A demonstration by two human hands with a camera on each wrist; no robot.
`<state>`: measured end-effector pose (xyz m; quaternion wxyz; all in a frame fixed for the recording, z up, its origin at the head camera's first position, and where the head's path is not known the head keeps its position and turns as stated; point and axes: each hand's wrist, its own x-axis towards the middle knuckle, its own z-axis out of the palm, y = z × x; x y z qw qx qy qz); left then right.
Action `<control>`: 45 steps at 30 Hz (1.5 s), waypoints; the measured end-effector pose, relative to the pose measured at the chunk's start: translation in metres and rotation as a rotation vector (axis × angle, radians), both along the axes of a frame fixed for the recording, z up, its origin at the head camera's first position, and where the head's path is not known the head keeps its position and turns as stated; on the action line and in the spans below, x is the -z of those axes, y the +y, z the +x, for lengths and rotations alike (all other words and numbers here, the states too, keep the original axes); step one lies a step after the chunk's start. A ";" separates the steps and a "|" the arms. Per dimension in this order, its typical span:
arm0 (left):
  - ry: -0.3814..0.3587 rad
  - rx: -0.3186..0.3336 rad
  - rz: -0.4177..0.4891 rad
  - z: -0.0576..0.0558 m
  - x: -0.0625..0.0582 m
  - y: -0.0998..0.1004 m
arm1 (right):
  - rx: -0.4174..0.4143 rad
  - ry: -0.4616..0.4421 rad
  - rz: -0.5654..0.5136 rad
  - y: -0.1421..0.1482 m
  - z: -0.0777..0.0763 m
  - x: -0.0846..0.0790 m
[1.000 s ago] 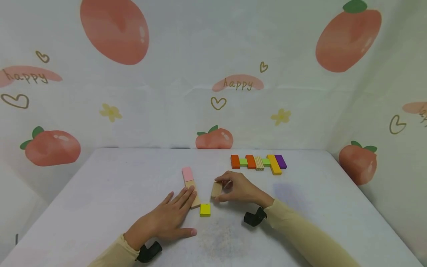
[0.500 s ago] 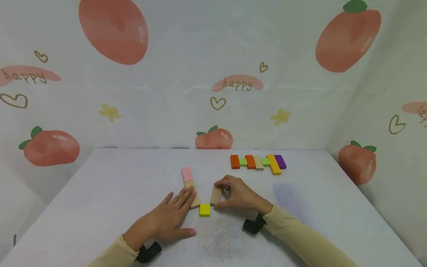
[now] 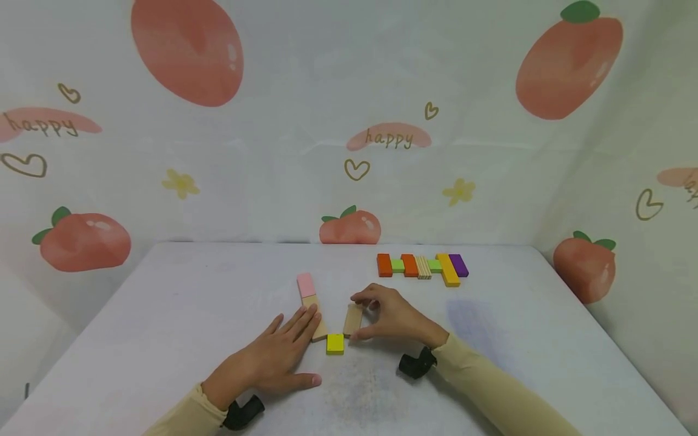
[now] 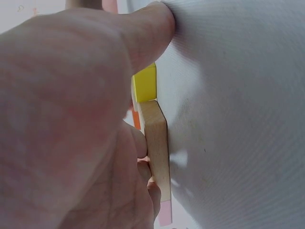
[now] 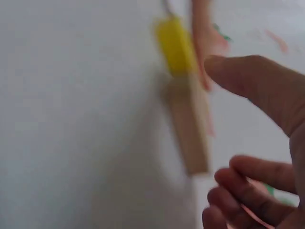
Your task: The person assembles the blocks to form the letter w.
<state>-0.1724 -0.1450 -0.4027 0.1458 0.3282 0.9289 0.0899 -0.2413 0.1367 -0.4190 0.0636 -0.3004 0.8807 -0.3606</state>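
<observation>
My left hand (image 3: 278, 357) lies flat with its fingers resting on a plain wooden block (image 3: 320, 330) on the table. A pink block (image 3: 306, 284) adjoins that block's far end, and a small yellow block (image 3: 335, 344) sits at its near end. To the right, a second plain wooden block (image 3: 353, 320) slants away from the yellow one, their corners close together. My right hand (image 3: 392, 315) is around this block, index finger at its far end and thumb at its near end. In the right wrist view, the thumb and fingers (image 5: 257, 169) stand spread just off the wood (image 5: 190, 133).
At the back right lies a row of blocks: orange (image 3: 384, 265), light green, striped (image 3: 423, 267), yellow (image 3: 448, 270) and purple (image 3: 459, 264). A printed cloth (image 3: 272, 157) hangs behind the white table (image 3: 180, 315). Black wrist cameras (image 3: 417, 362) sit below both hands.
My right hand has brought the second wooden block nearer to the front, beside the yellow block. Its fingers have since lifted slightly off the block. The left hand has stayed in place.
</observation>
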 end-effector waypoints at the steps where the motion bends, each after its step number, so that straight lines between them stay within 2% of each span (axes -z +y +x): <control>1: -0.001 0.002 -0.001 0.000 0.000 0.000 | 0.021 0.002 0.005 0.003 -0.005 -0.002; 4: 0.000 0.009 0.007 -0.001 0.001 0.000 | 0.111 0.020 0.039 0.017 -0.031 -0.010; 7: 0.000 0.011 0.013 -0.002 0.002 -0.001 | 0.195 0.065 0.176 0.032 -0.060 -0.014; 11: -0.004 0.006 0.004 -0.002 0.002 0.000 | 0.198 0.063 0.317 0.045 -0.083 -0.013; 14: -0.004 0.004 -0.004 -0.001 0.002 0.000 | 0.180 0.045 0.345 0.047 -0.089 -0.012; 17: -0.002 0.006 -0.002 -0.001 0.002 0.000 | 0.177 0.066 0.323 0.045 -0.088 -0.012; 21: -0.003 0.008 -0.001 -0.001 0.000 0.001 | 0.178 0.044 0.219 0.036 -0.076 -0.016; 29: 0.002 0.005 -0.008 0.000 -0.002 0.000 | 0.141 -0.174 0.021 0.012 -0.045 -0.014; 31: 0.000 0.003 -0.007 0.000 -0.002 0.000 | 0.134 -0.192 0.012 0.008 -0.040 -0.012; 38: -0.001 0.000 -0.010 -0.001 -0.001 0.000 | 0.105 -0.137 0.085 0.002 -0.038 -0.003; 45: -0.005 0.001 -0.012 -0.001 -0.002 0.000 | 0.095 -0.139 0.085 0.001 -0.036 -0.004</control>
